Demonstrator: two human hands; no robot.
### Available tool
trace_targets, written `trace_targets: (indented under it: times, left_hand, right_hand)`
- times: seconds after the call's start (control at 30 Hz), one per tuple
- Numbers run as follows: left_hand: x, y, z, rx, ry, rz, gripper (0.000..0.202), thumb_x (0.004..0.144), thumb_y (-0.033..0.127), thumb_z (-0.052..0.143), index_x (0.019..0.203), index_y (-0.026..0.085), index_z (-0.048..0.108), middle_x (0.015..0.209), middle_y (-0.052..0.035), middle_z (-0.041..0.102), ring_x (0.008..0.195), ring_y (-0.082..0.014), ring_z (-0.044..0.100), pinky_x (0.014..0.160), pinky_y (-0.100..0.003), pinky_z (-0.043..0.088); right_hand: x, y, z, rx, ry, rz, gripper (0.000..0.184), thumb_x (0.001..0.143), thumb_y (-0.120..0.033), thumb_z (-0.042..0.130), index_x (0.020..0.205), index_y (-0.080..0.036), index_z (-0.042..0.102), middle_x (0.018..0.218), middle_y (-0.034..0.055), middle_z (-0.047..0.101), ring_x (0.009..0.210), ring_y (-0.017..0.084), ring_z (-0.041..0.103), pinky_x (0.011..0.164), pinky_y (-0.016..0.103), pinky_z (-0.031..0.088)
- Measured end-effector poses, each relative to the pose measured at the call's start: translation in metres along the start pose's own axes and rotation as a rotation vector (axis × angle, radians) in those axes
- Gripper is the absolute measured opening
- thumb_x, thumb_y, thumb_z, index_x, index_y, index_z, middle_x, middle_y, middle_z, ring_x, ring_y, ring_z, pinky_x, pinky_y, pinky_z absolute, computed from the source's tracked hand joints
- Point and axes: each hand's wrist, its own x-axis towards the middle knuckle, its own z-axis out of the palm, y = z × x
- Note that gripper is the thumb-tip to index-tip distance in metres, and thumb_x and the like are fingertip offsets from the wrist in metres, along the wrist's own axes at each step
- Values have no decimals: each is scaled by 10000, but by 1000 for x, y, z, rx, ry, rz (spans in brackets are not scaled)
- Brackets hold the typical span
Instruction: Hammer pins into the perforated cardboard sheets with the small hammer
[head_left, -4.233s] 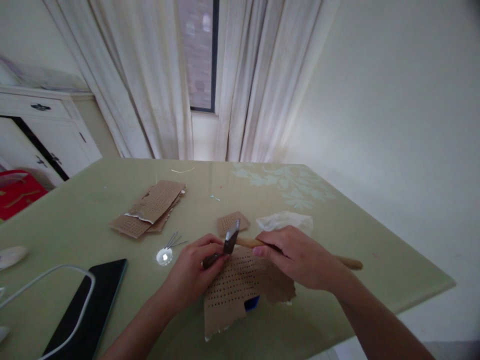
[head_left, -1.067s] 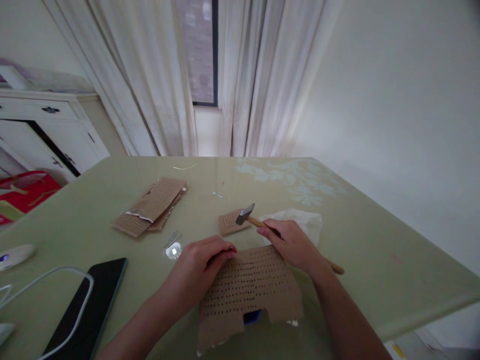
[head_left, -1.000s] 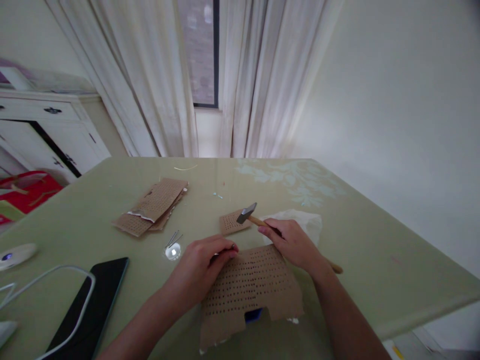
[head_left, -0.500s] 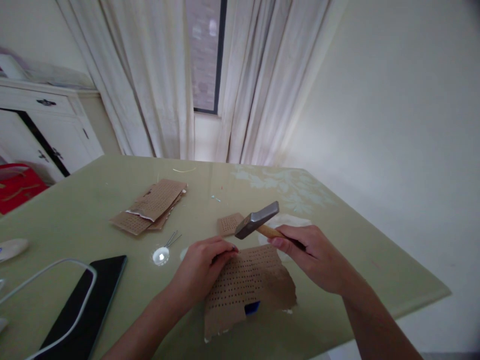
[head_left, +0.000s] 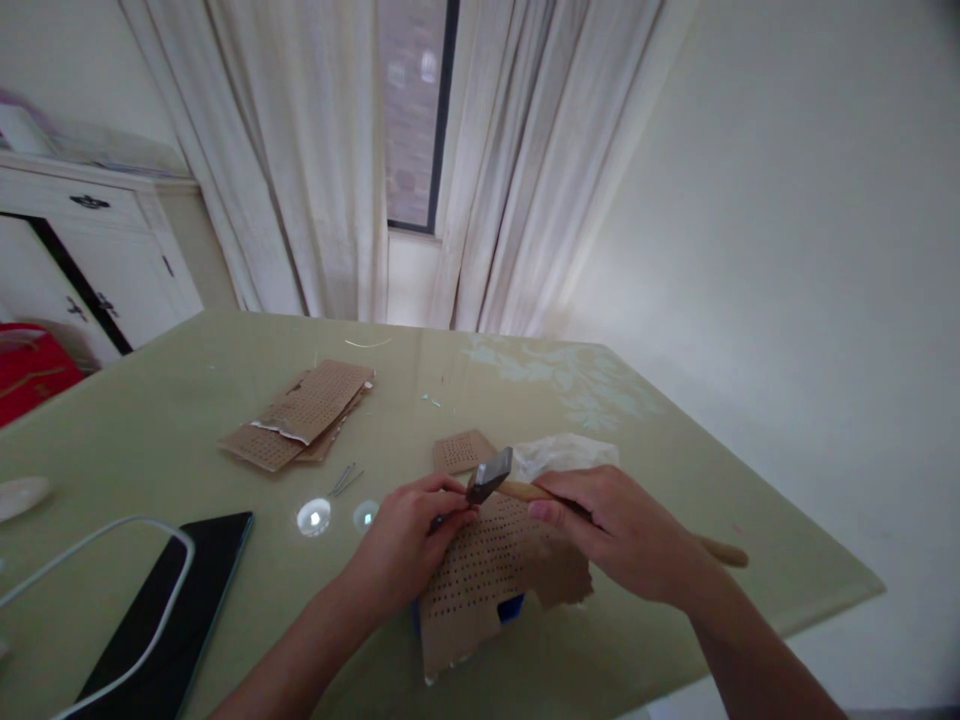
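Note:
My right hand (head_left: pixel 611 530) grips a hammer (head_left: pixel 491 474) by its wooden handle, whose end sticks out past my wrist. The metal head is down at the fingertips of my left hand (head_left: pixel 412 530). Those fingers are pinched together at the upper edge of a torn cardboard piece (head_left: pixel 472 585) with rows of punched holes. Whatever they pinch is hidden by the fingers and the hammer head. Under the cardboard, a blue object (head_left: pixel 511 608) shows through a notch. A smaller punched cardboard piece (head_left: pixel 459 452) lies just beyond the hammer head.
A stack of punched cardboard (head_left: pixel 319 400) lies on the glossy table (head_left: pixel 390 395), with several thin nails (head_left: pixel 345 480) nearer me. A crumpled clear plastic bag (head_left: pixel 566 452) sits behind my right hand. To the left are a black tablet (head_left: pixel 172 610) and a white cable (head_left: pixel 187 560).
The hammer has swung down and slightly left, from above the cardboard to my left fingertips. My right hand has lowered with it. My left hand stays pinched at the cardboard edge.

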Motion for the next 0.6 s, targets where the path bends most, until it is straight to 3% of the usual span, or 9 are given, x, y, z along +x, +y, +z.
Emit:
trace_targets:
  times: [0.13,0.23,0.37,0.5,0.6]
  left_hand:
    - [1,0,2,-32,-14,-33,224,1019,259,648,980,256,868,1083,-47,831,984,-227,770,927,-334,561]
    - [-1,2,-2,-47,-55,-81,156,947,328,759,1035,254,863,1121,-52,837,1018,-251,772,943,-352,564]
    - [-5,3,-12,-48,-109,-193,522,808,451,879,1271,227,794,1189,-87,833,1042,-295,773,910,-365,575]
    - [-4,2,-20,-104,-228,-265,387,849,471,811,1131,206,821,988,-41,838,881,-259,765,742,-304,544]
    - [-3,0,-21,-133,-232,-289,397,839,465,816,1140,207,825,972,-28,834,871,-251,753,731,-295,530]
  right_hand:
    - [-2,-1,-5,53,92,-5,373,1112,-390,541,791,-221,626,709,-2,644,662,176,578,662,307,372]
    - [-3,-2,-10,60,106,-2,388,1110,-428,536,801,-222,649,700,-3,644,654,176,581,653,307,378]
    - [-5,-1,-12,58,111,-12,413,1113,-462,515,808,-223,656,719,6,661,654,177,584,653,309,384]
    - [-4,0,-4,70,105,-4,414,1114,-455,518,788,-225,629,696,-3,641,635,171,569,641,309,373]
    - [-1,1,5,62,33,8,377,1109,-387,545,781,-220,624,708,-3,651,671,175,589,669,309,374]
